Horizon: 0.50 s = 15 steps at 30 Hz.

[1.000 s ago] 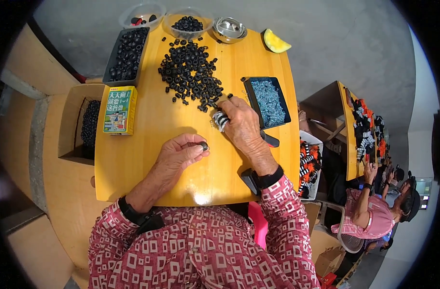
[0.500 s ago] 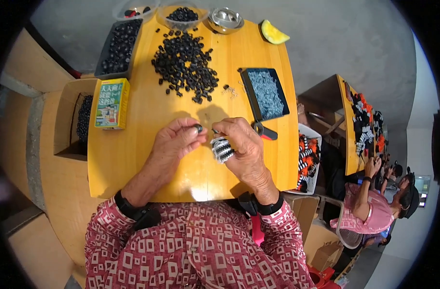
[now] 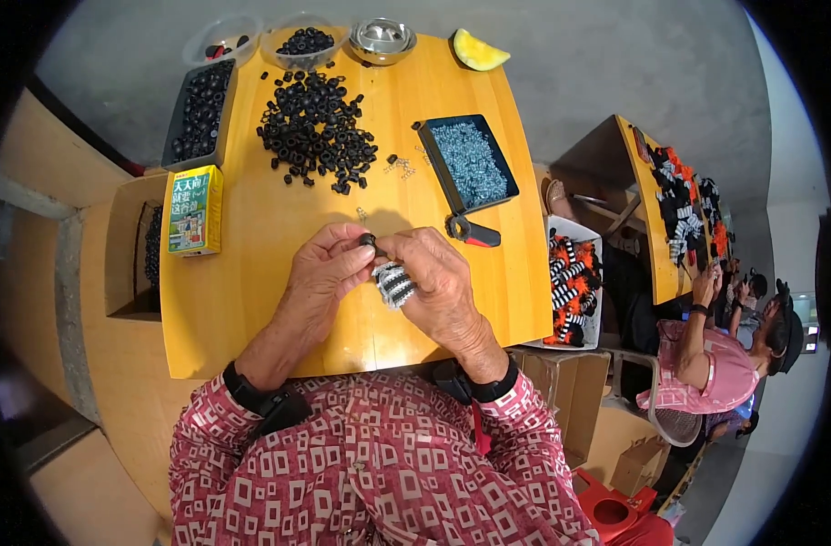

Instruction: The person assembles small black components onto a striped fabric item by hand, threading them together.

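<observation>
My left hand is closed, pinching a small black round plastic piece between thumb and fingertips. My right hand is closed round a black-and-white striped knitted piece, which sticks out below its fingers. The right fingertips meet the left ones beside the black piece; whether they touch it is hidden. Beyond both hands, a pile of loose black plastic parts covers part of the table. A few small metal bits lie near the pile. To their right sits a black tray full of small silvery pieces.
A red-and-black tool lies below the tray. A dark bin of black balls, a yellow-green box, tubs, a steel bowl and a fruit wedge line the edges. At right stand a crate and a co-worker.
My right hand has moved left with the striped knitted piece, closing the gap to the black piece in my left hand. The whole view has shifted slightly.
</observation>
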{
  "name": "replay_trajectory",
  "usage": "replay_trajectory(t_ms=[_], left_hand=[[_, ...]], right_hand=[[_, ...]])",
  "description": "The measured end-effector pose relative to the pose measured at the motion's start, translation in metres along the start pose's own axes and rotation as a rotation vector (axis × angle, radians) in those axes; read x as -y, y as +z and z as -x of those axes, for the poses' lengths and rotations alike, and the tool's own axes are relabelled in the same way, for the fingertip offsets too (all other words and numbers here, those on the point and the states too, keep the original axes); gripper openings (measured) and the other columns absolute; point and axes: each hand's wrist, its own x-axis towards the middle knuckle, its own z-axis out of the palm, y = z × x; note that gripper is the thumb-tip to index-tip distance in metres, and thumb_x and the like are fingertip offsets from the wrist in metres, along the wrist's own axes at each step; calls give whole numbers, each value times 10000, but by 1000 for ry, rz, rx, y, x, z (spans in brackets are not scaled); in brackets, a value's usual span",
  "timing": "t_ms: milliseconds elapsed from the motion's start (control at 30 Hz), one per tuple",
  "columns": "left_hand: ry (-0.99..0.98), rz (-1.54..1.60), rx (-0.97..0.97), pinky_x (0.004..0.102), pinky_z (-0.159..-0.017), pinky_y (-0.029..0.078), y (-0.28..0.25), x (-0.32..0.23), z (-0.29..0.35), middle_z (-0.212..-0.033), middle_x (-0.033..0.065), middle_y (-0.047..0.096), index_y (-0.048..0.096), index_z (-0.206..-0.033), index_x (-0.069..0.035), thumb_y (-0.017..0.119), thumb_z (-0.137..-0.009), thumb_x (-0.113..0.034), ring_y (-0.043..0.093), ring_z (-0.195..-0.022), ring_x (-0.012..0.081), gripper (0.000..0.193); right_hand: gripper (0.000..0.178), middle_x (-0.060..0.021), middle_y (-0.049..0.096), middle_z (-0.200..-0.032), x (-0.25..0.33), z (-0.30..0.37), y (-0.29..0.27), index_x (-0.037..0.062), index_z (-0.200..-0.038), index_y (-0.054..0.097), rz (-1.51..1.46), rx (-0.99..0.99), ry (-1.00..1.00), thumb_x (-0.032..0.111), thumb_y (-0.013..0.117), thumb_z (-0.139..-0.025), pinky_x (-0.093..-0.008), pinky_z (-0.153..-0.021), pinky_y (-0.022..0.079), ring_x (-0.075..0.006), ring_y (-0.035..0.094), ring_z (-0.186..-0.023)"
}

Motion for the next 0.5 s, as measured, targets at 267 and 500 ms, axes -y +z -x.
replay_trajectory(t_ms=[267, 500], left_hand=[[-32, -1, 16, 248, -855, 546, 4, 0, -2, -1018, 0, 659, 631, -1113, -100, 713, -913, -48, 643, -939, 103, 222], [-28, 5, 19, 198, -799, 548, 1, 2, -7, -1023, -11, 663, 633, -1123, -104, 696, -925, -56, 656, -936, 90, 213]], right_hand=[[310, -124, 642, -888, -4, 5, 2, 23, -1021, 662, -136, -13, 99, -33, 729, -724, -386, -740, 538, -319, 650, -847], [285, -137, 658, -897, -1, 8, -2, 7, -1022, 648, -201, -13, 218, -56, 704, -750, -369, -716, 543, -325, 670, -833]])
